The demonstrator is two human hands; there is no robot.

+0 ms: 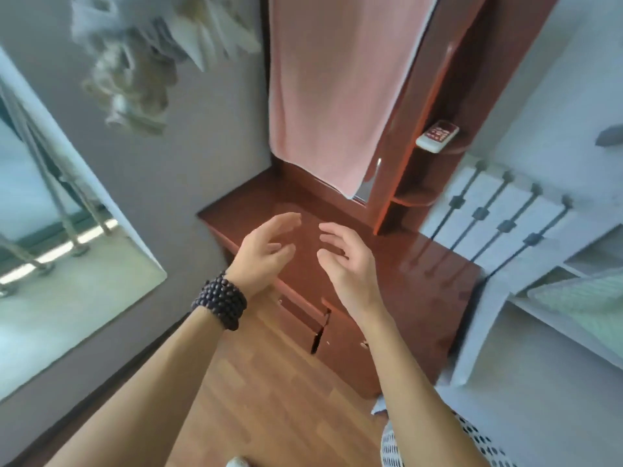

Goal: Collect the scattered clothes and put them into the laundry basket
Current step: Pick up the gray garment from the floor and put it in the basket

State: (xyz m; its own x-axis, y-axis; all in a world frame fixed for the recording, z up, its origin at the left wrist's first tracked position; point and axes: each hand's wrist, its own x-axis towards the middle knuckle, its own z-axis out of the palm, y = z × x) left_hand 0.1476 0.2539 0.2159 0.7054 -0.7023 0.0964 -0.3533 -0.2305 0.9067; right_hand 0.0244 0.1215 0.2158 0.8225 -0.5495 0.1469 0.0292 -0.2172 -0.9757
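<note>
A large pink cloth (333, 89) hangs down over the mirror of a red-brown dressing table (435, 281). My left hand (266, 247), with a dark bead bracelet on its wrist, and my right hand (347, 261) are both raised over the tabletop below the cloth's lower edge. The fingers of both hands are spread and hold nothing. Neither hand touches the cloth. At the bottom right edge shows part of a white mesh object with dark holes (401, 446), possibly a laundry basket.
A white remote-like device (437, 135) lies on a small side shelf of the dressing table. A white padded headboard (495, 210) and bed stand at the right. A glass door (50, 230) is on the left wall. Wooden floor (269, 382) lies below.
</note>
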